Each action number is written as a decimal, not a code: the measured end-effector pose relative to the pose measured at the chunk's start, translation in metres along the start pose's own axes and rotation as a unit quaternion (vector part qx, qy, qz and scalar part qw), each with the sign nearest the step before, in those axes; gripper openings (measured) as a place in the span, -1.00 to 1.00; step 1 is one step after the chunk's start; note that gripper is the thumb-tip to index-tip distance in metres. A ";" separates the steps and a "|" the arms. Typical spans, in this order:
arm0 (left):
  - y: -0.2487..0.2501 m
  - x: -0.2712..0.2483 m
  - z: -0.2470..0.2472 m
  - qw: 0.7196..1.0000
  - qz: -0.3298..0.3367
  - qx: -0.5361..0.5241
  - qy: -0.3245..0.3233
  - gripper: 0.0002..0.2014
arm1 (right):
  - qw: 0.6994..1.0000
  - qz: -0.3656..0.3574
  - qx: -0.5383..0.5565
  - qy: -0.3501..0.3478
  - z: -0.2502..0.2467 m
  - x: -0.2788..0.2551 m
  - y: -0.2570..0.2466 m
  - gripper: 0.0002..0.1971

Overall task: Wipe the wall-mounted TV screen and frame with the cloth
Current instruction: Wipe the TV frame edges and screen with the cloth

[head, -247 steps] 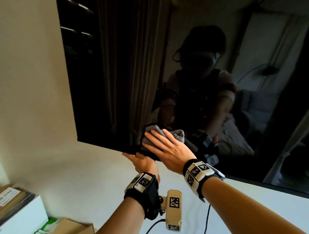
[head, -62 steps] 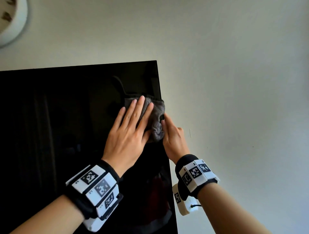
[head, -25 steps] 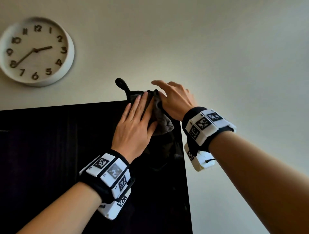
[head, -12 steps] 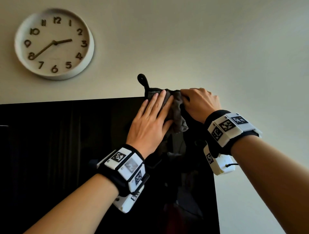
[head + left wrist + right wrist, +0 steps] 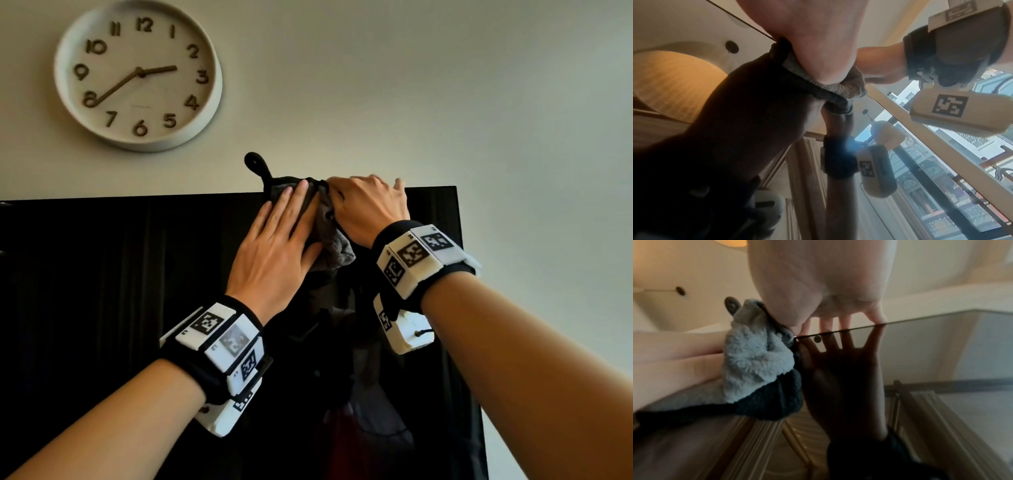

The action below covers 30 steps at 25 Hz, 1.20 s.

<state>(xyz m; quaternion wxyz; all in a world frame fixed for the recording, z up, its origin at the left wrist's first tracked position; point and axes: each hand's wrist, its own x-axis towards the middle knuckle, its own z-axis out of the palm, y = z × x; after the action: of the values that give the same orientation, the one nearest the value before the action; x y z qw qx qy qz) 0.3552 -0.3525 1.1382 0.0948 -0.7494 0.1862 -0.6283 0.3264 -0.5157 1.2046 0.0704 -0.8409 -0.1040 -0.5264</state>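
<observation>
The black wall-mounted TV [image 5: 102,291] fills the lower half of the head view; its top edge [image 5: 431,187] ends in the right corner. A grey cloth [image 5: 334,245] with a black hanging loop [image 5: 253,162] is draped over that top edge. My left hand [image 5: 274,250] lies flat on the cloth and presses it against the screen. My right hand [image 5: 370,209] sits just right of it. Its thumb pinches the bunched cloth [image 5: 756,356] at the edge, and its other fingers [image 5: 826,324] reach over the top of the TV [image 5: 941,353]. The left wrist view shows my palm [image 5: 807,40] on the cloth [image 5: 838,87].
A round white wall clock [image 5: 137,73] hangs above and left of the TV. Bare pale wall [image 5: 513,102] lies above and to the right of the TV. The dark glass mirrors my arms and the room.
Both hands and the cloth have slid left along the TV's top edge, away from the top right corner and toward the clock. The right hand's fingers now reach over the edge.
</observation>
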 end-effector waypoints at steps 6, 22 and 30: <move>-0.066 -0.026 -0.017 1.000 -0.016 0.012 -0.014 -0.38 | 1.000 0.027 0.008 0.010 0.008 0.000 -0.006 -0.61; -0.076 -0.046 -0.019 1.000 -0.014 0.004 -0.017 -0.39 | 0.998 0.059 0.009 -0.011 -0.001 -0.005 -0.036 -0.62; -0.150 -0.076 -0.031 0.999 -0.018 -0.010 -0.026 -0.37 | 0.998 -0.032 0.050 -0.007 0.030 0.010 -0.176 -0.66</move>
<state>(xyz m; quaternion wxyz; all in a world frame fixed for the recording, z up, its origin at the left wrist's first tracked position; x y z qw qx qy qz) 0.3384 -0.1826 1.1316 0.0805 -0.7696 0.1763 -0.6084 0.3129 -0.3371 1.2017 0.0947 -0.8362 -0.1581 -0.5165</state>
